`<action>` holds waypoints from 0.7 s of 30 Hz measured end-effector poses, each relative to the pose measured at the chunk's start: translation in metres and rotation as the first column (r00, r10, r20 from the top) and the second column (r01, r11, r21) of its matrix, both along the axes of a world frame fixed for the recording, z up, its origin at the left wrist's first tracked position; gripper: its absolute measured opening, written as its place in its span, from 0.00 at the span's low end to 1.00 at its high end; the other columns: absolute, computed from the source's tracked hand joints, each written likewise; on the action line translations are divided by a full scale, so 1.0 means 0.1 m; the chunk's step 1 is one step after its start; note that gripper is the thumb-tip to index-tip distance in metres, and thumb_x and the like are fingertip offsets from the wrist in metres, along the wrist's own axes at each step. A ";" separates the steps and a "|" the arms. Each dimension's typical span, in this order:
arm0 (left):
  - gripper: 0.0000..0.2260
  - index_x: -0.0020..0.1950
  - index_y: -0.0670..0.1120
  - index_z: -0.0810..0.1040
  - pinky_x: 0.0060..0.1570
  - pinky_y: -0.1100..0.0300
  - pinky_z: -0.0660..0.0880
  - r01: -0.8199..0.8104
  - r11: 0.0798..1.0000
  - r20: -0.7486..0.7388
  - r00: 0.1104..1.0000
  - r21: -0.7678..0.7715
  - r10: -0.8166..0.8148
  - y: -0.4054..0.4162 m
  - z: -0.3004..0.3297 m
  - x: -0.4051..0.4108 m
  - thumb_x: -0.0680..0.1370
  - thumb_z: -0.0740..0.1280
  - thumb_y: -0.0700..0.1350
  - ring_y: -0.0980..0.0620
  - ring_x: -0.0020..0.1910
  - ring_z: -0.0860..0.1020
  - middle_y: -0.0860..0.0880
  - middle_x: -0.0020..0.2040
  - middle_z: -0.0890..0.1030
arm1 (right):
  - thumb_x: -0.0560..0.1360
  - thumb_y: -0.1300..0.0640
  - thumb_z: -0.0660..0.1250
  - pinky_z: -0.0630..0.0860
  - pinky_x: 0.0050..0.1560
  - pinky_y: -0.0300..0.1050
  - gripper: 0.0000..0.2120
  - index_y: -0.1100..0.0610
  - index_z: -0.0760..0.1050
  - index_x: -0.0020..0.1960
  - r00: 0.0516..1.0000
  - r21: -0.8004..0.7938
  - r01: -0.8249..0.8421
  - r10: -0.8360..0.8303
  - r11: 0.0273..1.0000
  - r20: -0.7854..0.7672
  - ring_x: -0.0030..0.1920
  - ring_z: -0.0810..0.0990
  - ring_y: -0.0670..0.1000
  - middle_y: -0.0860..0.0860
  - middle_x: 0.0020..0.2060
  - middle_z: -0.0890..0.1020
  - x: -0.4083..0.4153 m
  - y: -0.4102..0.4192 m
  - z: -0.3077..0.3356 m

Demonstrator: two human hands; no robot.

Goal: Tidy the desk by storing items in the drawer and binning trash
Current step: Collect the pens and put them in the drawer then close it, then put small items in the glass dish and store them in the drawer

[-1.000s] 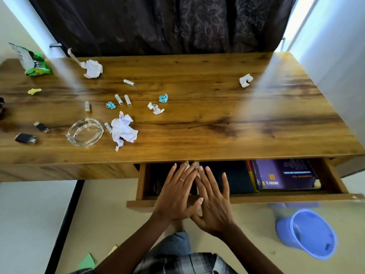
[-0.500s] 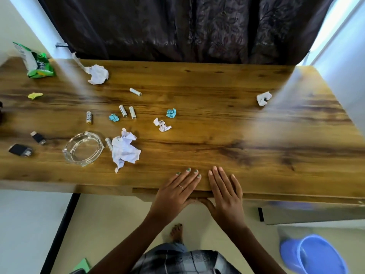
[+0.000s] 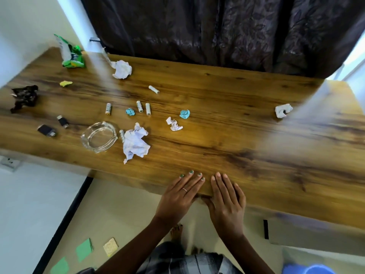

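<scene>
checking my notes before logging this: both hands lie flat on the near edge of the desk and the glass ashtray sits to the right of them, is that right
Not quite. The head view shows the glass ashtray to the left of the hands, not the right. The rest holds: the left hand and the right hand lie flat on the near edge of the desk.

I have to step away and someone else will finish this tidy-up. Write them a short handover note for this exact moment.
Left hand and right hand: both flat, fingers straight, resting on the desk's near edge, holding nothing.
Drawer: not visible from this angle, so presumably shut.
On the desk: five batteries, e.g., glass ashtray, two small black devices, large crumpled paper, more white wads, blue scraps, yellow scrap, green wrapper, black wrapper.
Blue bin on the floor, lower right.
Done: nothing cleared from the top.
Left: store the keepers in the drawer, bin the trash.
</scene>
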State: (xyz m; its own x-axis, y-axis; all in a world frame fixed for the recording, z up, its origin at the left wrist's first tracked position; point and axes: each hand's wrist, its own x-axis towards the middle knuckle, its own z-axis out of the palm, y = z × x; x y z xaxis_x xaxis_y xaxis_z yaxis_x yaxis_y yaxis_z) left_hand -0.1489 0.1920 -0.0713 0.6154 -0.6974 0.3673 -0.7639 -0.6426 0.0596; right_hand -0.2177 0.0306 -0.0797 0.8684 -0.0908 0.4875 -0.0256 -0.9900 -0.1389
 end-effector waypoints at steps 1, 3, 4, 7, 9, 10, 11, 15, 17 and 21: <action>0.20 0.71 0.47 0.69 0.67 0.55 0.65 -0.031 0.999 -0.028 0.999 0.006 0.031 -0.02 0.01 -0.04 0.80 0.61 0.50 0.51 0.71 0.68 0.50 0.71 0.71 | 0.76 0.50 0.64 0.64 0.68 0.55 0.23 0.61 0.73 0.66 1.000 0.001 -0.016 0.016 1.000 -0.012 0.71 0.66 0.55 0.57 0.67 0.73 -0.01 -0.01 0.02; 0.21 0.72 0.48 0.67 0.69 0.55 0.63 -0.094 0.996 -0.094 0.991 0.001 0.094 -0.09 0.03 -0.13 0.80 0.61 0.49 0.51 0.72 0.66 0.50 0.72 0.70 | 0.76 0.54 0.63 0.62 0.69 0.55 0.22 0.61 0.71 0.68 0.997 -0.022 -0.060 0.059 0.998 -0.050 0.72 0.64 0.55 0.57 0.69 0.70 -0.03 -0.06 0.04; 0.21 0.73 0.48 0.66 0.70 0.54 0.62 -0.135 0.991 -0.139 0.981 -0.002 0.134 -0.12 0.05 -0.18 0.79 0.61 0.48 0.51 0.73 0.64 0.50 0.72 0.69 | 0.74 0.57 0.65 0.60 0.70 0.55 0.24 0.61 0.69 0.69 0.994 -0.032 -0.087 0.084 0.996 -0.071 0.72 0.63 0.55 0.57 0.70 0.69 -0.04 -0.09 0.06; 0.25 0.74 0.49 0.62 0.72 0.54 0.57 -0.244 0.969 -0.250 0.937 0.031 0.244 -0.23 0.12 -0.32 0.77 0.60 0.45 0.51 0.74 0.60 0.51 0.74 0.66 | 0.71 0.62 0.64 0.56 0.71 0.55 0.29 0.60 0.64 0.72 0.983 -0.018 -0.132 0.128 0.991 -0.132 0.73 0.60 0.55 0.57 0.71 0.67 -0.08 -0.13 0.10; 0.29 0.75 0.48 0.60 0.73 0.53 0.57 -0.289 0.955 -0.297 0.908 0.071 0.297 -0.29 0.17 -0.40 0.74 0.62 0.45 0.51 0.75 0.59 0.51 0.74 0.64 | 0.70 0.61 0.59 0.53 0.72 0.54 0.28 0.60 0.65 0.71 0.980 0.038 -0.119 0.123 0.992 -0.158 0.73 0.60 0.55 0.57 0.71 0.68 -0.10 -0.13 0.14; 0.31 0.75 0.48 0.59 0.72 0.53 0.58 -0.304 0.949 -0.317 0.895 0.079 0.313 -0.31 0.19 -0.44 0.73 0.63 0.45 0.51 0.75 0.59 0.51 0.75 0.64 | 0.70 0.59 0.57 0.52 0.72 0.54 0.28 0.60 0.66 0.70 0.977 0.072 -0.105 0.117 0.992 -0.178 0.73 0.61 0.55 0.57 0.70 0.69 -0.10 -0.11 0.16; 0.32 0.76 0.48 0.59 0.72 0.53 0.58 -0.312 0.947 -0.333 0.887 0.079 0.320 -0.32 0.21 -0.48 0.72 0.65 0.45 0.50 0.75 0.59 0.50 0.75 0.64 | 0.69 0.58 0.55 0.51 0.72 0.54 0.29 0.60 0.68 0.70 0.974 0.104 -0.090 0.109 0.991 -0.197 0.72 0.61 0.55 0.57 0.70 0.70 -0.09 -0.09 0.18; 0.37 0.74 0.49 0.61 0.69 0.51 0.62 -0.315 0.943 -0.302 0.893 0.110 0.333 -0.22 0.25 -0.59 0.68 0.71 0.50 0.50 0.73 0.64 0.51 0.73 0.67 | 0.67 0.53 0.54 0.52 0.70 0.53 0.28 0.59 0.72 0.65 0.968 0.195 -0.081 0.124 0.977 -0.217 0.69 0.63 0.54 0.57 0.66 0.74 -0.05 0.00 0.22; 0.38 0.73 0.51 0.63 0.66 0.49 0.64 -0.346 0.926 -0.279 0.884 0.150 0.375 -0.11 0.30 -0.65 0.65 0.73 0.53 0.50 0.70 0.68 0.53 0.72 0.69 | 0.66 0.52 0.54 0.57 0.68 0.52 0.28 0.59 0.74 0.63 0.966 0.223 -0.104 0.152 0.969 -0.210 0.67 0.66 0.53 0.56 0.63 0.77 -0.04 0.09 0.26; 0.39 0.72 0.54 0.65 0.71 0.46 0.57 -0.422 0.887 -0.292 0.839 0.184 0.460 0.13 0.27 -0.72 0.62 0.72 0.56 0.51 0.71 0.66 0.55 0.71 0.70 | 0.61 0.54 0.63 0.73 0.57 0.57 0.29 0.55 0.73 0.63 0.950 0.302 -0.138 0.213 0.943 -0.230 0.61 0.77 0.56 0.55 0.59 0.79 0.02 0.31 0.35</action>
